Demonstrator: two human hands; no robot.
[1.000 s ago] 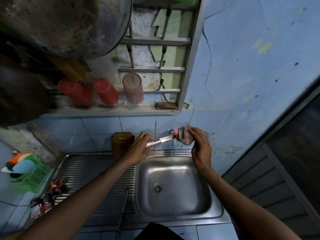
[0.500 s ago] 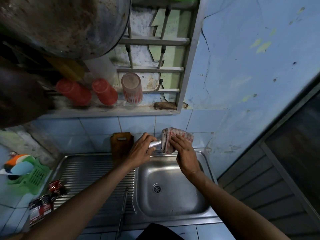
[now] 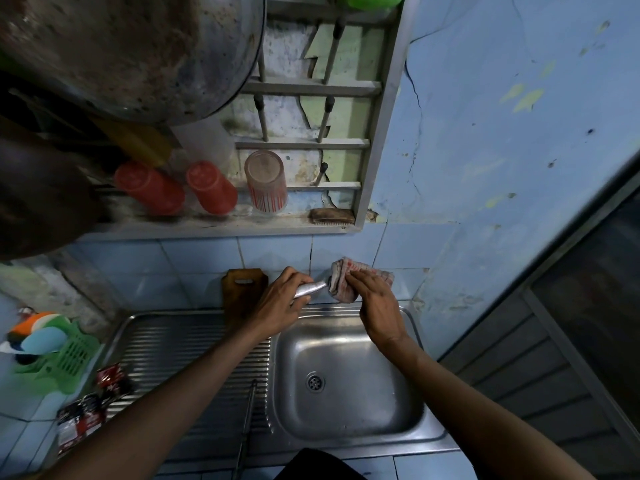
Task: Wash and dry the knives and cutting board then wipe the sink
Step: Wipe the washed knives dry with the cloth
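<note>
My left hand (image 3: 281, 304) grips the metal handle of a knife (image 3: 310, 288) above the back rim of the steel sink (image 3: 349, 358). The blade is hidden inside a red-and-white cloth (image 3: 343, 280), which my right hand (image 3: 375, 303) holds wrapped around it. A brown wooden cutting board (image 3: 242, 289) leans upright against the tiled wall, just left of my left hand. A second knife (image 3: 246, 424) lies on the ribbed drainboard (image 3: 166, 355), between my forearms.
A green basket (image 3: 65, 362) with sponges sits at far left, with red-and-black sachets (image 3: 90, 407) in front of it. Upside-down cups (image 3: 207, 188) stand on the window ledge above. A large metal pan (image 3: 131, 50) hangs at upper left. The blue wall closes off the right.
The cloth has slid from the blade tip back toward the handle, covering the blade. My right hand moved left with it; my left hand kept its grip.
</note>
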